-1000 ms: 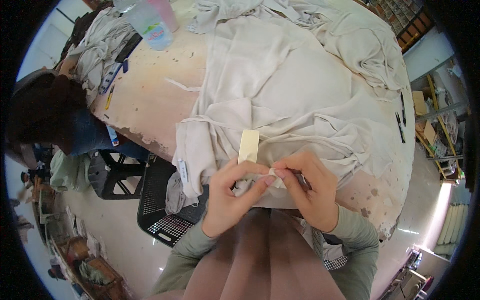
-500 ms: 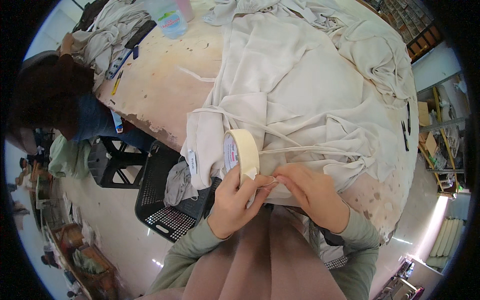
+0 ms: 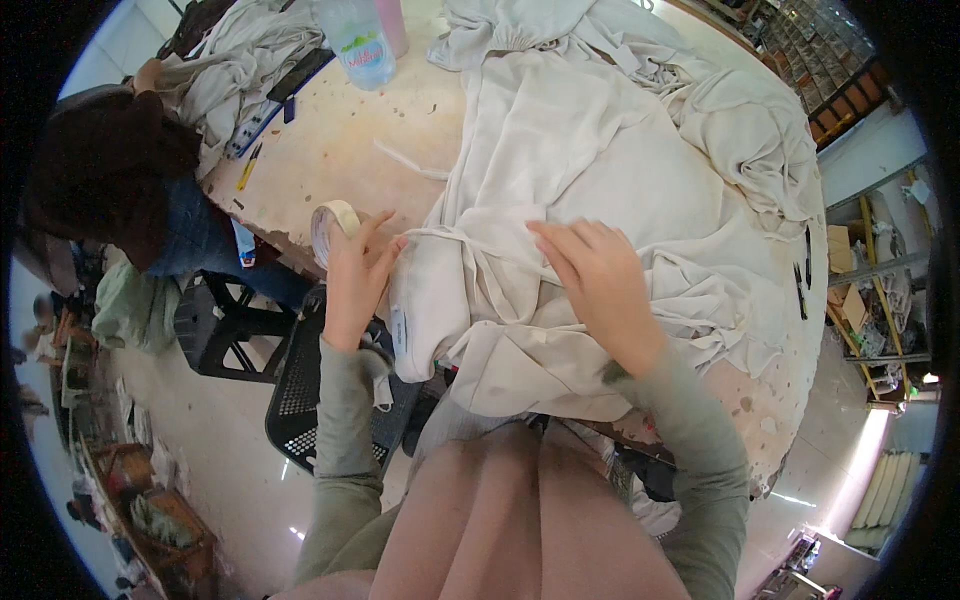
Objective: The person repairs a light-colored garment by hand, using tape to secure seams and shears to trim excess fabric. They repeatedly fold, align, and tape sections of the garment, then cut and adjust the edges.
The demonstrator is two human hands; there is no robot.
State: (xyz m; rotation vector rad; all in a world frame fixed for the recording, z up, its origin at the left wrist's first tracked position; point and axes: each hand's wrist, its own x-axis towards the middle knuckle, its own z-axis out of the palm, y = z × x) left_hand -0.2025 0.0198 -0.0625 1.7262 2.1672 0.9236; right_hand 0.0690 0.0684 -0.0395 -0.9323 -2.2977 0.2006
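Your hands have parted since half a second ago: they were pinched together over the roll of tape at the near edge of the cloth, and now your left hand [image 3: 355,275] has carried the roll of tape [image 3: 333,226] out to the left, while your right hand [image 3: 598,285] has moved up onto the cloth. Your left hand grips the roll, fingers curled round its rim, just beyond the cloth's folded left edge and above the bare bench [image 3: 340,150]. Your right hand lies open, palm down, fingers spread flat on the pale cloth [image 3: 620,150]. A plastic bottle [image 3: 358,42] stands well beyond your left hand. Another person [image 3: 110,180] sits further left of it.
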